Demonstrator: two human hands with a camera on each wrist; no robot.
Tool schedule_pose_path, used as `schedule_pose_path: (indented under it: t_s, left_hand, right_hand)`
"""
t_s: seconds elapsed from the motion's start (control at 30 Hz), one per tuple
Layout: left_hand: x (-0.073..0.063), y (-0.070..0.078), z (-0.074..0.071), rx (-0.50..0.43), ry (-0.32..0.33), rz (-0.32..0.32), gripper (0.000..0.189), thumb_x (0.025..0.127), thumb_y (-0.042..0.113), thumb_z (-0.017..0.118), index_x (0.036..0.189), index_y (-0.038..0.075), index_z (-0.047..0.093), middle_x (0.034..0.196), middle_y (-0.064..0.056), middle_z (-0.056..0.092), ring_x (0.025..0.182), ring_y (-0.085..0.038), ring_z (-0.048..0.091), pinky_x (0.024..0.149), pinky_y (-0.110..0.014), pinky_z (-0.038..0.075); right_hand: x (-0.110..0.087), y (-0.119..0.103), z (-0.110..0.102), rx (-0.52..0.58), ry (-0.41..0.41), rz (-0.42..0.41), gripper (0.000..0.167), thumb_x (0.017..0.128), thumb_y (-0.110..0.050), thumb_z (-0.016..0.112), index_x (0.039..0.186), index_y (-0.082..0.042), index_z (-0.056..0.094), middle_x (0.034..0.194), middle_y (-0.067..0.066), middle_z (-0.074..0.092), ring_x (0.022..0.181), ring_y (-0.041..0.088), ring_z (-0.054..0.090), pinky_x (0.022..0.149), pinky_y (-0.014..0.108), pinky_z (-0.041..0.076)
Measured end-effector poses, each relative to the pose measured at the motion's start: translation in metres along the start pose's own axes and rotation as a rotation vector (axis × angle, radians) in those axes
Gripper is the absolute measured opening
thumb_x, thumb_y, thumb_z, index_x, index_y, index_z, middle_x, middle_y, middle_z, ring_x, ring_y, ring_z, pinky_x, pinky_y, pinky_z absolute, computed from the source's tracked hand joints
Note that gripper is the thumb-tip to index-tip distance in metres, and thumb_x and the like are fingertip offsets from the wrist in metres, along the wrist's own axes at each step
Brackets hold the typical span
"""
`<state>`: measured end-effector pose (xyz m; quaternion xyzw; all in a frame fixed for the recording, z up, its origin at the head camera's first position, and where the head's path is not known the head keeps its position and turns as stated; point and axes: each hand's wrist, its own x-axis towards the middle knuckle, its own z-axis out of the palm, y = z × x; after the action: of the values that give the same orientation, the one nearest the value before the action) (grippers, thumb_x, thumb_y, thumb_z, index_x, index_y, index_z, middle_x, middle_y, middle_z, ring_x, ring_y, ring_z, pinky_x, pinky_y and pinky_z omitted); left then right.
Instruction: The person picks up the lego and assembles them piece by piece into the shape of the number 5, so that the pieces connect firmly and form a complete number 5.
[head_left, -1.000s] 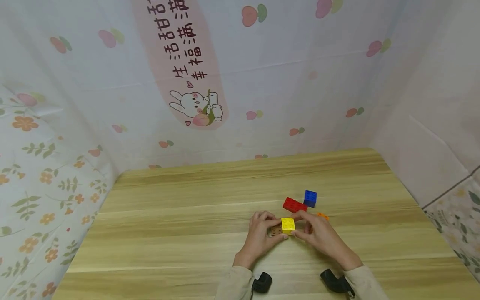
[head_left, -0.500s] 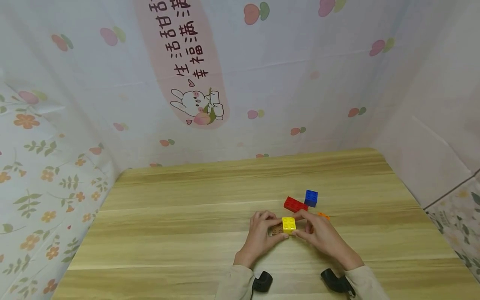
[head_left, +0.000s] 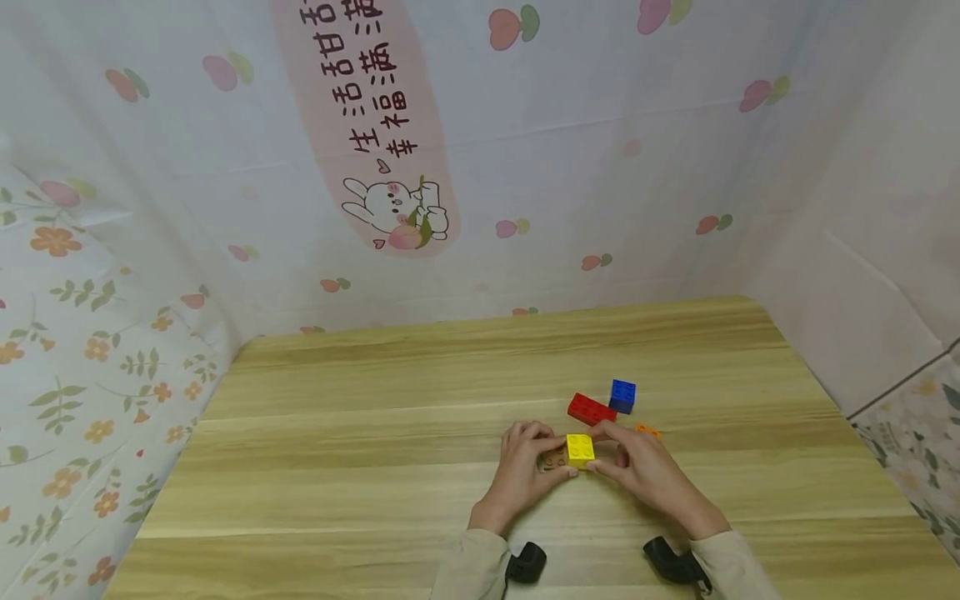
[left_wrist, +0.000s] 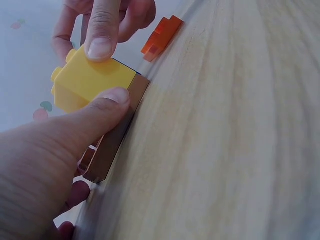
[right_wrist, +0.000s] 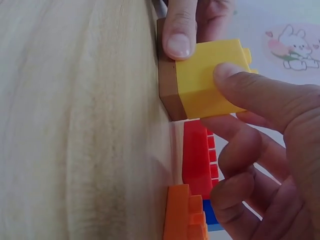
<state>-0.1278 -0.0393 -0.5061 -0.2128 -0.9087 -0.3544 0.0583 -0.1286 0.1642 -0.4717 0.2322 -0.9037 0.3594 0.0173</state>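
Note:
A yellow brick (head_left: 580, 448) sits on the right end of a flat brown brick (head_left: 553, 458) on the table. In the right wrist view the yellow brick (right_wrist: 210, 80) looks flush with the brown brick (right_wrist: 167, 82) below it. My left hand (head_left: 522, 468) grips the brown brick between thumb and fingers, its thumb tip also against the yellow side. My right hand (head_left: 641, 468) pinches the yellow brick from the right, thumb on the near face. The brown brick's left part shows a few studs between the left fingers. The far sides of both bricks are hidden.
Just behind the hands lie a red brick (head_left: 591, 409) and a blue brick (head_left: 622, 397), close together. An orange piece (head_left: 648, 432) lies behind the right hand, partly hidden by it. A patterned cloth (head_left: 555, 183) hangs behind the wooden table (head_left: 360, 417).
Both hands keep their hold. The yellow brick and the right fingertips have shifted very slightly to the right; the loose bricks stay where they were.

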Motion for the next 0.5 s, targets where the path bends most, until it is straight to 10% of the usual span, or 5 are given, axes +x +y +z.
schedule_pose_path:
  t_s: [0.5]
  left_hand:
    - [0.0042, 0.0041, -0.0090, 0.044, -0.087, -0.007, 0.045, 0.078, 0.036, 0.073, 0.115, 0.011, 0.068, 0.104, 0.008, 0.055, 0.101, -0.013, 0.040, 0.091, -0.040, 0.028]
  right_hand:
    - [0.0061, -0.0026, -0.0044, -0.006, -0.037, -0.030, 0.028, 0.077, -0.018, 0.077, 0.101, -0.013, 0.064, 0.062, -0.011, 0.050, 0.046, 0.000, 0.034, 0.043, 0.020, 0.032]
